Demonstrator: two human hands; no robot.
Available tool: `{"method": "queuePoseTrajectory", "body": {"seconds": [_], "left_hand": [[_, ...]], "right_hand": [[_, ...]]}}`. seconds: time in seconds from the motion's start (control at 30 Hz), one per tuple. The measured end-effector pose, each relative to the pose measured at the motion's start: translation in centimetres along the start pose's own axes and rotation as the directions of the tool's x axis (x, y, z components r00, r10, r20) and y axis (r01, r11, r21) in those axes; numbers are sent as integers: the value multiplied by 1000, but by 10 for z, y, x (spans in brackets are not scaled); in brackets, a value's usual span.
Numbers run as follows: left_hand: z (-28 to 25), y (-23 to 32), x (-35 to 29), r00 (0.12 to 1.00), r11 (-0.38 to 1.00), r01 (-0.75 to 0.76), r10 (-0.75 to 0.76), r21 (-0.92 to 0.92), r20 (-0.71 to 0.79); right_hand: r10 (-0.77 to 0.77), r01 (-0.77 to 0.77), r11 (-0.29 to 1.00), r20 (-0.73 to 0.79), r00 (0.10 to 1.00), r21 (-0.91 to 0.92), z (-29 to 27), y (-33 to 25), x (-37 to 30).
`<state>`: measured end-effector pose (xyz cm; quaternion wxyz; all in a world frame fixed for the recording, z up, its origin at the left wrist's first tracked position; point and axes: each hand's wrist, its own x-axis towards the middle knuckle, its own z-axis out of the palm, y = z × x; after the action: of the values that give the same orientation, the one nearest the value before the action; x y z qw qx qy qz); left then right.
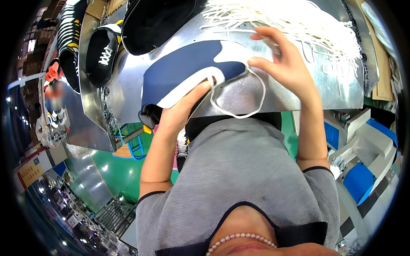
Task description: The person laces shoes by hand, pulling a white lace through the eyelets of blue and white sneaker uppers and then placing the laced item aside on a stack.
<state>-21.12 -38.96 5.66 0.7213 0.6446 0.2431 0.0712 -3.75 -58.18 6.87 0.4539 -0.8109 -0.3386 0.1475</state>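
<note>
A navy and white shoe upper [183, 59] lies tilted over the near edge of the metal table. My left hand [188, 102] is closed on its white edge strip, the thumb on top and the other fingers hidden beneath. A white shoelace [237, 116] runs from that strip near my left thumb and hangs in a wide loop. The loop comes back up to the navy tip, close to my right thumb. Raised right of the upper, my right hand [286, 64] has its thumb and fingers apart, with nothing visible between them.
A heap of loose white shoelaces [294, 25] covers the table's far right. Black shoes [102, 55] stand at the left, and a large black shoe [156, 21] lies beyond the upper. A grey and blue plastic structure [363, 149] sits below the table on the right.
</note>
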Motion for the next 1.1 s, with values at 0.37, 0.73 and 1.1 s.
{"method": "queuePoseTrajectory", "body": {"seconds": [0.37, 0.73, 1.1], "left_hand": [[-27, -12, 26, 926, 719, -304, 378, 625, 16], [-1, 5, 8, 824, 248, -406, 515, 880, 235], [-34, 99, 15, 665, 460, -406, 741, 790, -90]], "right_hand": [[217, -211, 918, 22, 976, 335, 46, 8, 32], [153, -162, 944, 53, 987, 288, 84, 0, 1], [-67, 29, 995, 427, 902, 95, 31, 27, -89]]}}
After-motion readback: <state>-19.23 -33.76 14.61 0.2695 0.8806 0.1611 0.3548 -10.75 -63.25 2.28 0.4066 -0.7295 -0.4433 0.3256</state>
